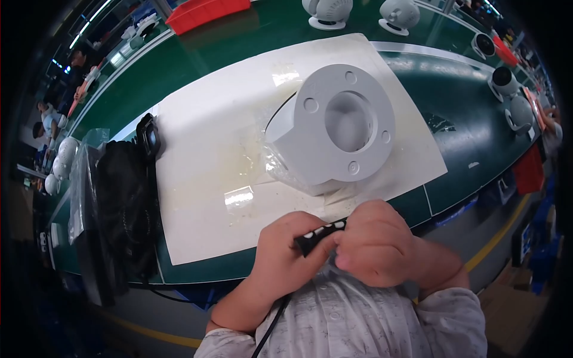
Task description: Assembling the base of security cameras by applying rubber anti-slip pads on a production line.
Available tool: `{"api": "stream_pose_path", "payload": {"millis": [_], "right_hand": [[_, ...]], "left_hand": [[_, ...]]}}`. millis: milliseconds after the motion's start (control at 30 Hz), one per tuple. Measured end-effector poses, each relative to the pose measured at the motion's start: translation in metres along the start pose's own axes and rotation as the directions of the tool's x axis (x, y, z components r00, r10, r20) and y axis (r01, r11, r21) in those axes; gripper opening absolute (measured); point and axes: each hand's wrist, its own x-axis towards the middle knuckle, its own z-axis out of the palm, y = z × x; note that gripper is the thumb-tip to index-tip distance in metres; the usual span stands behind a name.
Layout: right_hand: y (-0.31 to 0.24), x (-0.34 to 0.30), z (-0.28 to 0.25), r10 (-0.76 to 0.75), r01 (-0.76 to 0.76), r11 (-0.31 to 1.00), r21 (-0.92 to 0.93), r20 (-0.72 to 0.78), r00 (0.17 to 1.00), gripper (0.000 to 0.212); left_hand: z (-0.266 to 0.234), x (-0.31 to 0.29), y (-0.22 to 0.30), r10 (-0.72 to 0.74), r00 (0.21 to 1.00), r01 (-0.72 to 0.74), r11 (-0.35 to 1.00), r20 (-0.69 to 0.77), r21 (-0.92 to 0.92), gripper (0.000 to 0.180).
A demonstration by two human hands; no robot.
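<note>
Holding a short black bar with white spots point(317, 236) between left hand point(285, 253) and right hand point(377, 244), side by side and close together at the near edge of a green table point(412, 207). Clasping the bar's lower end in the left, with the thumb pressed toward it; gripping the other end with the right, curled like a fist. Unable to tell how much of it lies hidden under the right-hand fingers, or whether it joins the black cable point(271, 328) running down past the left wrist over the patterned shirt point(358, 322). Facing, just beyond both hands, a white housing point(307, 140) with a wide round opening and four small discs around it, set on clear plastic film point(276, 164) over a white sheet point(203, 179). Flanked, to the left of the left hand, by a dark bag point(125, 203) and a clear plastic bag point(80, 203). Fronted, far beyond the hands, by a red bin point(209, 13) and two white fans point(328, 11).
</note>
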Motion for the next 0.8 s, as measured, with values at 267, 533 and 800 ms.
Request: {"api": "stream_pose_path", "payload": {"millis": [267,533,800], "right_hand": [[0.016,-0.014,0.003,0.078,-0.030,0.980,0.194,-0.247,0.966,0.049],[0.004,-0.005,-0.009,0.121,-0.084,0.980,0.182,-0.204,0.971,0.048],[-0.006,0.006,-0.030,0.233,-0.262,0.927,0.269,0.138,0.963,0.026]], "left_hand": [[-0.002,0.001,-0.001,0.046,0.986,0.024,0.915,0.163,-0.403,0.012],[0.003,-0.003,0.003,0.170,0.985,-0.173,0.977,-0.033,-0.122,0.009],[0.002,0.000,0.013,0.186,0.983,-0.184,0.979,0.011,-0.089,0.012]]}}
